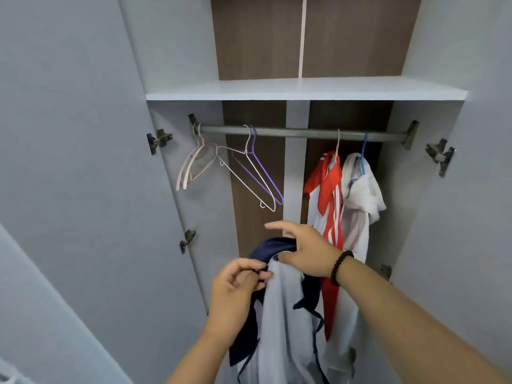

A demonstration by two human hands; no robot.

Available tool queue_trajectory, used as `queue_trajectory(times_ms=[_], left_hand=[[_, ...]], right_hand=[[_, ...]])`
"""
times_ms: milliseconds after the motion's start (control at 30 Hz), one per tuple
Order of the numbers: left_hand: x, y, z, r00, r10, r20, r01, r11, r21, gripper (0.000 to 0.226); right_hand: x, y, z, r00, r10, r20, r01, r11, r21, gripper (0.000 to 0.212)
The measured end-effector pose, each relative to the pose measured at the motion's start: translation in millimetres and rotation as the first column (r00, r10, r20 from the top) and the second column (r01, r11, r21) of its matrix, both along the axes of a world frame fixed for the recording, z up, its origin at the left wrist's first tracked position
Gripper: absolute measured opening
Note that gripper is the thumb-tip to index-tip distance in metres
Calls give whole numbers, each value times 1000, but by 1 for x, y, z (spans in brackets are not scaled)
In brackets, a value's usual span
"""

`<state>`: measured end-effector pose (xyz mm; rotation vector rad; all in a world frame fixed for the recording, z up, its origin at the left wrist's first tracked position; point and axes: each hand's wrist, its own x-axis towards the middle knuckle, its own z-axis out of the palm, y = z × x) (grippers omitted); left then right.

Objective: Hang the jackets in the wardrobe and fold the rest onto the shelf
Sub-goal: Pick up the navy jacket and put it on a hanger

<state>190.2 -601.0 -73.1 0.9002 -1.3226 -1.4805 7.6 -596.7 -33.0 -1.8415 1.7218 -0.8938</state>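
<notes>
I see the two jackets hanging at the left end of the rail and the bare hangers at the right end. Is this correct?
Not quite: the sides are swapped. The head view shows the two jackets hanging at the right end of the rail and the bare hangers at the left end.

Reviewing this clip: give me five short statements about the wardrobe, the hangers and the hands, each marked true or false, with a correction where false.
1. Both hands hold the navy-and-white jacket. True: the left hand pinches it near the collar and the right hand grips the collar.
2. The shelf is stacked with folded clothes. False: no clothes show on it.
3. Two garments hang on the rail, toward its right end. True: a red-and-white jacket and a white garment.
4. Every hanger carries clothing. False: the pink hangers, the white hanger and the purple hanger are bare.
5. The wardrobe doors are closed. False: they stand open.
</notes>
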Motion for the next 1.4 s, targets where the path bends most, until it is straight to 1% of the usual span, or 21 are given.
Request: queue_trajectory(times_ms=[33, 100, 200, 267, 367, 500, 533, 667, 733, 800, 900, 967, 1033, 1067, 1100, 1167, 1200, 1233, 1300, 1333, 1400], left_hand=[[-7, 6, -9, 998, 67, 11, -66, 995, -81, 29], [-20, 11, -27, 988, 140, 71, -121, 967, -224, 40], [-38, -3, -55, 958, 208, 199, -122, 920, -373, 60], [-49, -20, -70, 934, 209, 289, -72, 904, -422, 66], [-64, -49, -79, 921, 106, 376, 59, 914, -401, 58], [-85, -91, -80, 903, -105, 416, 259, 907, -333, 15], [-89, -102, -80, 896, -143, 420, 285, 912, -297, 13], [-95, -147, -80, 893, -255, 371, 337, 926, -173, 26], [-91, -173, -79, 881, -266, 390, 362, 911, -197, 25], [-85, -201, -78, 851, -258, 458, 409, 872, -268, 22], [-76, -240, -79, 770, -259, 583, 506, 804, -312, 18], [-68, -266, -86, 687, -251, 681, 575, 761, -299, 18], [-58, -290, -98, 568, -251, 784, 625, 751, -212, 17], [-51, -301, -104, 526, -265, 808, 607, 782, -139, 20], [-44, -311, -111, 524, -292, 800, 560, 826, -65, 22], [-32, -324, -117, 596, -336, 729, 436, 898, 57, 21], [-28, -330, -116, 633, -331, 700, 390, 917, 81, 21], [-26, -334, -114, 668, -318, 672, 357, 930, 85, 21], [-26, -343, -107, 753, -283, 593, 306, 950, 64, 20], [-28, -348, -103, 791, -262, 552, 286, 957, 44, 20], [-31, -356, -91, 842, -231, 488, 258, 966, 11, 23]], right_hand=[[0, -4, 3, 1000, -6, 26, 5, 1000, 12, 62], [1, -10, 8, 994, -1, 109, -3, 999, 35, 63], [0, -15, 21, 973, 39, 229, -58, 995, 77, 65], [-5, -21, 28, 965, 55, 257, -79, 993, 84, 69], [-19, -35, 35, 964, 25, 265, -50, 995, 87, 68], [-48, -62, 41, 971, -73, 228, 42, 990, 138, 63], [-55, -69, 41, 966, -108, 234, 72, 985, 156, 62], [-80, -93, 32, 947, -229, 226, 189, 964, 187, 58], [-90, -105, 25, 933, -302, 198, 266, 945, 189, 55], [-98, -118, 15, 905, -368, 212, 328, 923, 202, 51], [-100, -136, 2, 854, -428, 295, 375, 900, 222, 49], [-96, -149, -4, 814, -451, 365, 395, 892, 220, 48], [-94, -164, -6, 771, -476, 422, 428, 879, 208, 44], [-95, -171, -7, 753, -496, 432, 453, 867, 205, 42], [-97, -177, -9, 743, -521, 419, 480, 852, 207, 39], [-103, -191, -18, 756, -567, 327, 521, 824, 223, 26], [-106, -198, -25, 768, -587, 256, 538, 808, 241, 20], [-108, -204, -33, 780, -599, 182, 546, 793, 269, 17], [-110, -216, -48, 802, -596, 41, 552, 766, 330, 24], [-111, -222, -55, 798, -602, -18, 570, 745, 346, 28], [-115, -232, -65, 751, -651, -114, 644, 682, 348, 31]])
